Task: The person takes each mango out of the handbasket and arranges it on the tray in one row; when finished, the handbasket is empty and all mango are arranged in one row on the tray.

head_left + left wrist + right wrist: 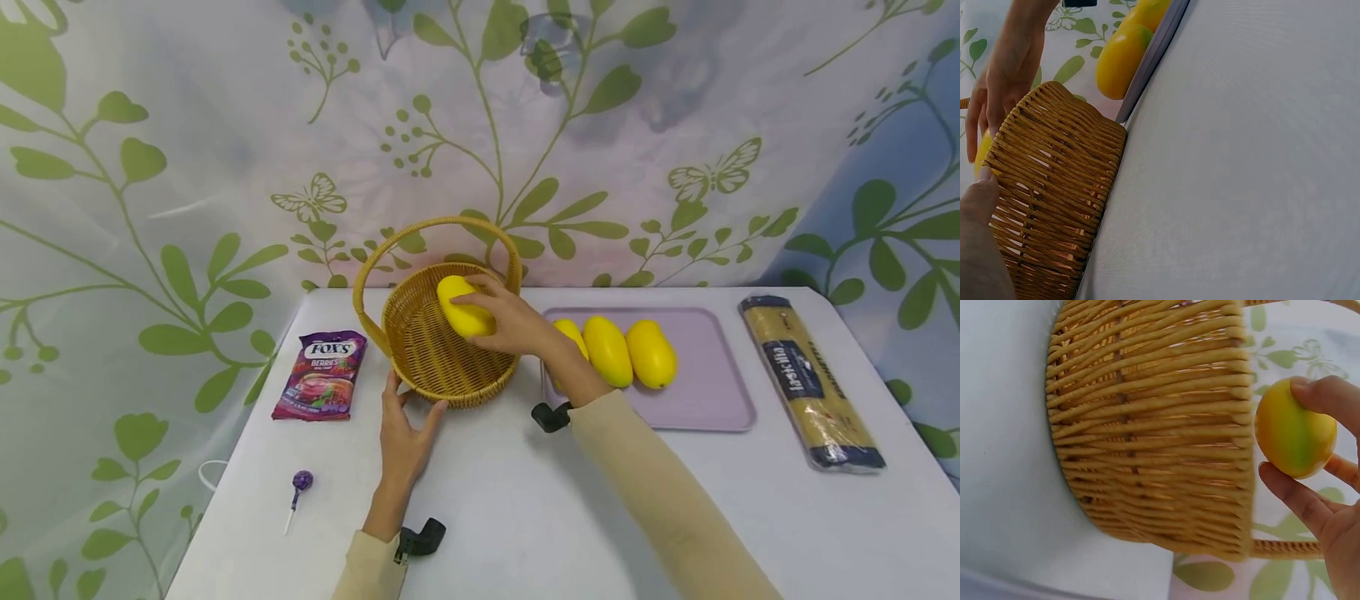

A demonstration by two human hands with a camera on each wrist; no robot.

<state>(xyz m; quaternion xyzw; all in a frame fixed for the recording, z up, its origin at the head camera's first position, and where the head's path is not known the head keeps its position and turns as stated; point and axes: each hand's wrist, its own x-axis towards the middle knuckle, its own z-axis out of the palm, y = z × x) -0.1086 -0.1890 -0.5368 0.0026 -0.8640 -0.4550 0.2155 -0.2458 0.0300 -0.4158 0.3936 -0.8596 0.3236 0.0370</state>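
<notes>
In the head view a round woven wicker basket point(450, 400) with a tall arched handle stands on the white table. My right hand point(513, 321) holds a yellow mango point(467, 308) over the basket opening, fingers and thumb around its sides. The right wrist view shows this mango point(1294, 431) with a greenish patch, above the rim level. My left hand point(405, 437) touches the basket's front left side, thumb and fingers spread. In the left wrist view the thumb point(984, 187) lies at the basket's rim; the other fingers are hidden there.
A lilac tray point(708, 367) right of the basket bears three more mangoes point(607, 350). Farther right lies a spaghetti pack point(810, 379). On the left are a purple Fox's Berries candy bag point(321, 375) and a purple lollipop point(302, 482). A leaf-patterned curtain point(570, 167) hangs behind the table.
</notes>
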